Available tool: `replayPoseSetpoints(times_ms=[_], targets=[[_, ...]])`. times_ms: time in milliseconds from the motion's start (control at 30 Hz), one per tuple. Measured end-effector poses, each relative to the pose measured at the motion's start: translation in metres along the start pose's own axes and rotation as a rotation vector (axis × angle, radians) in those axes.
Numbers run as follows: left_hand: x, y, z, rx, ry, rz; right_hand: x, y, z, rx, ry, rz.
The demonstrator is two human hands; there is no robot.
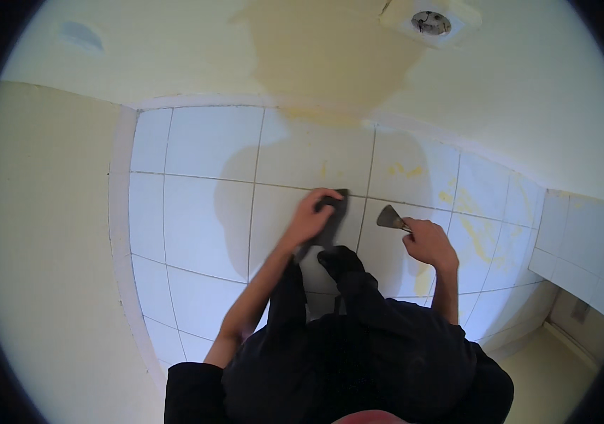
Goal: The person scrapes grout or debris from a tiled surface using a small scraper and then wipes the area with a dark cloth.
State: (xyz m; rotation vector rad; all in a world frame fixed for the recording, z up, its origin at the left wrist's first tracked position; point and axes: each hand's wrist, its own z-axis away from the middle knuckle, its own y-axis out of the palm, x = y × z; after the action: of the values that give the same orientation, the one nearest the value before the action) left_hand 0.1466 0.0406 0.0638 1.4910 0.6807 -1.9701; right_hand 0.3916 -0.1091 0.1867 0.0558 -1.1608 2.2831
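Right hand (pixel 429 242): fingers closed around the handle of a scraper (pixel 389 218), its blade pointing up and to the left over the tiles (pixel 206 212); whether the edge touches them, I cannot tell from where I stand. Left hand (pixel 311 215): thumb and fingers closed on the upper part of a dark piece (pixel 334 222), perhaps cloth; its lower end is blurred, near the shoes (pixel 343 263).

Condition of work, by judgement: partly done at most. Tiles to the left look free of yellow. Outstanding, it seems: yellow marks (pixel 482 240), thickest on the right, with small flecks beyond both hands and a broader yellow patch (pixel 323 115) along the far edge.

Scraper: one, fan-shaped blade, widening from a narrow neck; dull grey-brown, likely metal.

Dark piece: one, long and narrow as held, matt, seemingly soft.

Tiles: white, smooth, rectangular, faintly glossy, thin dark joints.

Yellow marks: irregular streaks and blots, thin and translucent in places.

Border strip (pixel 125 141): pale pinkish, narrow, framing the tiles at left and far side.

Wall (pixel 55 198): cream, flat, matt.

Round recess (pixel 431 23): set in a pale squarish surround, rough grey inside.

Clothing (pixel 358 353): black, soft folds.
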Motion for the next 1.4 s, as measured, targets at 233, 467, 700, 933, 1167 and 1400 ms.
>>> replayPoseSetpoints(times_ms=[233,467,700,933,1167,1400], targets=[[0.002,-0.093,0.016,-0.4,0.046,-0.341,0.023,0.061,-0.077,-0.455,-0.3,-0.128],[0.039,-0.048,0.007,-0.221,0.076,-0.564,0.032,0.117,-0.101,-0.561,-0.235,0.022],[0.049,-0.044,0.007,-0.35,0.216,-0.609,0.048,0.14,-0.108,-0.409,-0.167,-0.018],[0.052,-0.046,0.008,-0.33,0.19,-0.636,0.073,0.126,-0.107,-0.258,-0.078,-0.014],[0.049,-0.044,0.008,-0.353,0.224,-0.625,0.075,0.122,-0.109,-0.245,-0.1,0.041],[0.049,-0.043,0.007,-0.359,0.225,-0.62,0.076,0.118,-0.11,-0.242,-0.087,0.048]])
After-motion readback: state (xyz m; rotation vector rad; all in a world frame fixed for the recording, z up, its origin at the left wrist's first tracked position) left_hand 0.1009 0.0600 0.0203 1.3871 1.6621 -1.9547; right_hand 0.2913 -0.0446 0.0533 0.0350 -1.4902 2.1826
